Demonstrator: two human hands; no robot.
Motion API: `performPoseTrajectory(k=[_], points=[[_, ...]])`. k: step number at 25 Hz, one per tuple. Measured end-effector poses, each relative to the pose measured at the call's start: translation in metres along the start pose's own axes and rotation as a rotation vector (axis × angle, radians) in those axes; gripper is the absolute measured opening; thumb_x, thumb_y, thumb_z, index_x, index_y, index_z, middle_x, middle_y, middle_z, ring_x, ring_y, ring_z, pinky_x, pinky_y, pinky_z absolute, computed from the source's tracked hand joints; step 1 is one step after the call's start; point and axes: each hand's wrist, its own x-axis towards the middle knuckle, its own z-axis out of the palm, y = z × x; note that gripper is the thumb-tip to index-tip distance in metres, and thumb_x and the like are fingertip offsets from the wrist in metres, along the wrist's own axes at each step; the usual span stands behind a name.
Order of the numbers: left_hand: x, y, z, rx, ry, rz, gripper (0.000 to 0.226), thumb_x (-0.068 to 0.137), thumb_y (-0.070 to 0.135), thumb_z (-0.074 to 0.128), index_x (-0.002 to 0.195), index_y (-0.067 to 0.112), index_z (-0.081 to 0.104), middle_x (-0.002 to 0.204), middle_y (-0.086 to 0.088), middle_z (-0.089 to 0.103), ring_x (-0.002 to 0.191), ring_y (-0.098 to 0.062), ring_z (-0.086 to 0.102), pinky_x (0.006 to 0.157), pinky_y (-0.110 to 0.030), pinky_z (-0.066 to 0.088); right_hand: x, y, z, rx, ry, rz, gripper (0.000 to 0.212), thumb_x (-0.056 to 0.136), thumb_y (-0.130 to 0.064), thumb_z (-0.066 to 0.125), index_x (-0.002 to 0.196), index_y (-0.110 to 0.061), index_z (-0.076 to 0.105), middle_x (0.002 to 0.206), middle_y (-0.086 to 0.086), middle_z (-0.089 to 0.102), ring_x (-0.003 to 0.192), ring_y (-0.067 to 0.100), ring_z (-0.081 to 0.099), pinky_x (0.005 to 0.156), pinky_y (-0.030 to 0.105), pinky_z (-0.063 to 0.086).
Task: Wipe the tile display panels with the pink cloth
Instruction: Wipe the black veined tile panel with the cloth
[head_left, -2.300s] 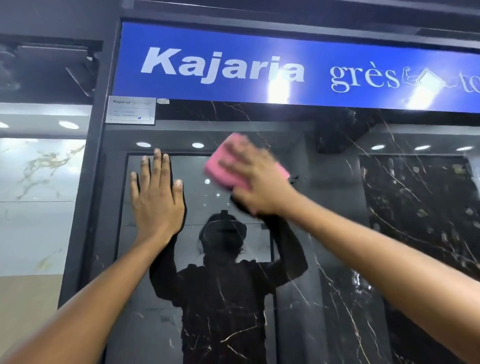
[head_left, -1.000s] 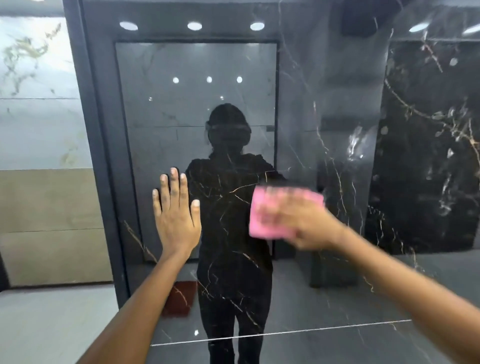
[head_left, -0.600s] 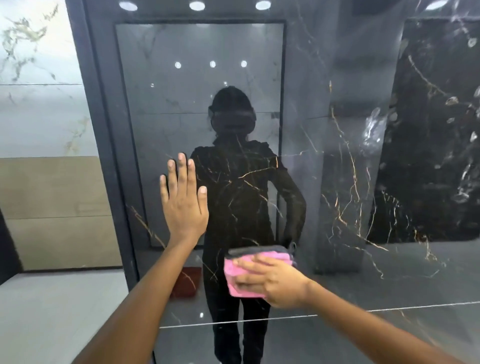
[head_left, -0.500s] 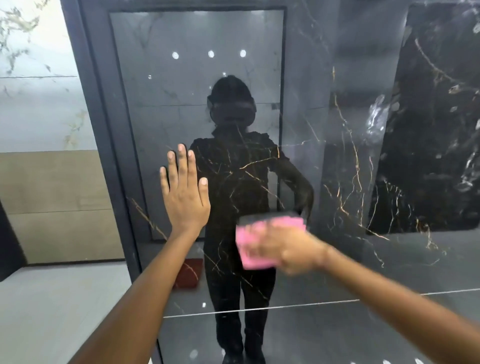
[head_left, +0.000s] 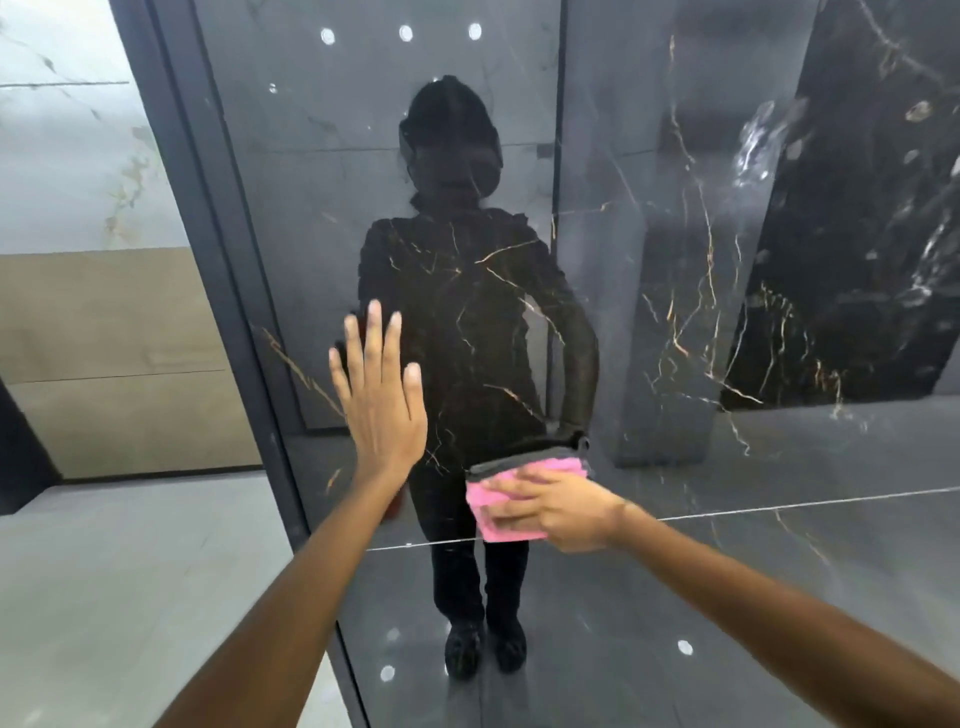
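Note:
A glossy black tile display panel (head_left: 675, 234) with thin gold veins fills the view and mirrors a dark figure. My right hand (head_left: 558, 512) presses a folded pink cloth (head_left: 498, 491) flat against the panel, low and right of centre, just above a thin horizontal joint line (head_left: 805, 503). My left hand (head_left: 376, 395) rests flat on the panel with fingers spread, up and to the left of the cloth. Part of the cloth is hidden under my right fingers.
A dark metal frame edge (head_left: 223, 270) runs diagonally down the panel's left side. Beyond it stand a pale marble tile (head_left: 67, 166) and a beige tile (head_left: 114, 364). Grey floor (head_left: 130, 597) lies at the lower left.
My right hand has carried the cloth from the panel's top down to its lower part, stroking up and down. The view has tilted downward. My left hand stays flat on the panel.

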Motion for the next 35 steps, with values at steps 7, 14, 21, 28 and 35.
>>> performPoseTrajectory(k=[7,14,21,28,35], points=[[-0.056,-0.044,0.032,0.219,-0.064,0.074,0.052,0.103,0.032,0.025,0.151,0.013,0.02,0.163,0.003,-0.007,0.149,-0.015,-0.014,0.119,-0.039,-0.01,-0.043,0.157,-0.056,-0.056,0.574,0.78,0.057,0.078,-0.025,0.051,0.134,-0.017,0.057,0.148,0.008,0.043,0.142,0.034,0.03,0.111,0.051,0.023],[-0.06,-0.05,0.037,0.239,-0.032,0.097,0.053,0.105,0.037,0.012,0.15,0.013,0.024,0.162,-0.005,0.01,0.149,-0.015,-0.013,0.12,-0.039,-0.01,-0.035,-0.014,0.044,-0.11,0.148,0.221,0.093,0.064,-0.033,0.069,0.147,-0.025,0.028,0.15,-0.006,0.034,0.143,0.025,0.014,0.115,0.039,0.01],[-0.061,-0.05,0.039,0.234,0.005,0.129,0.052,0.106,0.036,0.01,0.153,0.015,0.018,0.156,-0.008,0.02,0.15,-0.02,-0.008,0.12,-0.039,-0.012,0.0,0.095,-0.013,0.011,0.833,1.001,0.056,0.088,-0.034,0.045,0.136,-0.005,0.052,0.145,0.023,0.042,0.137,0.045,0.032,0.111,0.052,0.028],[-0.06,-0.052,0.04,0.224,0.022,0.152,0.051,0.106,0.034,0.013,0.153,0.014,0.019,0.156,-0.01,0.026,0.149,-0.026,0.003,0.12,-0.039,-0.011,-0.024,-0.06,0.071,-0.083,0.073,0.133,0.084,0.062,-0.024,0.071,0.142,-0.025,0.045,0.15,-0.005,0.04,0.139,0.025,0.029,0.121,0.042,-0.008],[-0.062,-0.054,0.043,0.188,0.048,0.151,0.052,0.106,0.034,0.013,0.155,0.017,0.013,0.156,-0.01,0.027,0.151,-0.022,-0.004,0.121,-0.04,-0.008,0.047,0.001,0.023,0.006,0.536,0.954,0.057,0.094,-0.039,0.033,0.146,-0.015,0.036,0.16,0.005,0.018,0.148,0.031,0.014,0.118,0.044,0.013]])
